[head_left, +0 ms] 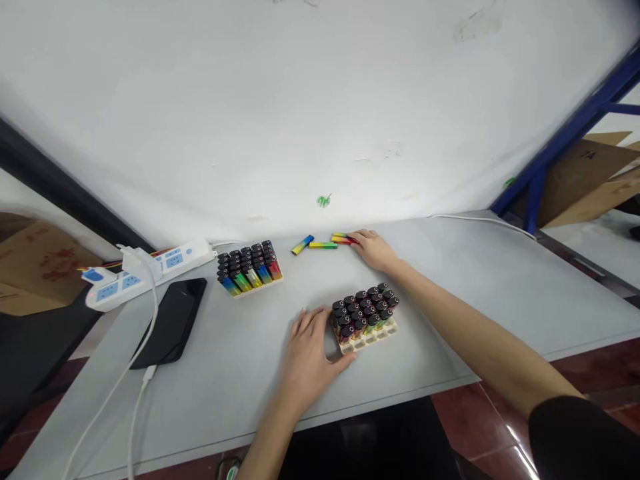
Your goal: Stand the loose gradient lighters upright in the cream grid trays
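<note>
A cream slotted tray (370,341) stands near the middle of the table, with rows of upright black-topped lighters (363,310) in it and its front row of slots bare. My left hand (311,353) curls around the tray's left side, thumb along the front corner and fingers at the left edge. Farther back, my right hand (373,248) reaches to a red-and-yellow lighter (344,241) lying flat, its fingertips closed over the right end. Left of that lie a green-yellow lighter (323,245) and a blue-yellow lighter (303,245).
A second tray (260,288), filled with black-topped lighters (250,267), stands at the back left. Beside it are a black phone (173,320) with white cables and a white power strip (150,273). The wall (320,133) borders the table's back; a blue frame (565,133) rises at right.
</note>
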The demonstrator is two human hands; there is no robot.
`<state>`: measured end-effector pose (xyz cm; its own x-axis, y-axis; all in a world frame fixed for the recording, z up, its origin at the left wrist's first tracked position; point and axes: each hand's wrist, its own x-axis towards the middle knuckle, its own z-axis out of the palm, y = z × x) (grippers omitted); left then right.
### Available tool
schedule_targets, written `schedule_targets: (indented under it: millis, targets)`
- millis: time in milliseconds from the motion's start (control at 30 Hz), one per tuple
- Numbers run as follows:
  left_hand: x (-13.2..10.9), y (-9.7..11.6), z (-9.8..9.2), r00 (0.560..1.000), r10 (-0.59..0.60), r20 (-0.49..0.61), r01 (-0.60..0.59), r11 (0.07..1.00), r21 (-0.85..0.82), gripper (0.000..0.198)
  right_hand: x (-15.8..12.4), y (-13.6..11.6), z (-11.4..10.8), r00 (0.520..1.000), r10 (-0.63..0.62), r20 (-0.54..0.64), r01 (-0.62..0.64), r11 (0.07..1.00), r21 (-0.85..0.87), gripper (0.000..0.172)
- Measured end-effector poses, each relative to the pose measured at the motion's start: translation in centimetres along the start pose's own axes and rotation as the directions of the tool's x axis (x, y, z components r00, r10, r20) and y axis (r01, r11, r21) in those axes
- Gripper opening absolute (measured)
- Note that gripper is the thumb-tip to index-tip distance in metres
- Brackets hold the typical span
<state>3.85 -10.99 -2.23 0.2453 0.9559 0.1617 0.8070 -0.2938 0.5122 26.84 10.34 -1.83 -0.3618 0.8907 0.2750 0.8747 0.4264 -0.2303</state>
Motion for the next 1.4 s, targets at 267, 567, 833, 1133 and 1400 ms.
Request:
schedule_targets:
  millis: [267, 567, 833, 1133, 1400]
  targets:
    - [0.0, -0.2, 0.2, 1.0, -0.023, 0.007, 0.023, 0.999, 0.038, 0.076, -8.2, 1.9, -1.9, 0.986, 0.052, -0.158, -0.044, 0.998, 0.05, 0.034]
    - [-0.2, 0.0, 0.3, 0.999, -0.038, -0.007, 0.039, 0.997, 0.064, 0.076, -10.1, 1.6, -2.9, 0.899, 0.4, -0.178, -0.247, 0.799, 0.549, 0.024]
    - [-0.1, -0.1, 0.3, 0.999, -0.036, -0.02, 0.038, 0.997, 0.074, 0.076, -10.5, 0.0, -4.8, 0.81, 0.586, -0.026, -0.133, 0.226, 0.965, 0.028]
    - [-0.3, -0.3, 0.5, 0.999, -0.029, -0.031, 0.032, 0.996, 0.087, 0.075, -10.4, 0.7, -4.5, 0.842, 0.525, 0.122, -0.129, -0.025, 0.991, 0.043]
    - [-0.2, -0.4, 0.5, 0.998, -0.025, -0.063, 0.029, 0.997, 0.066, 0.073, -10.5, -0.5, -4.9, 0.863, 0.493, 0.112, -0.151, 0.04, 0.988, 0.045]
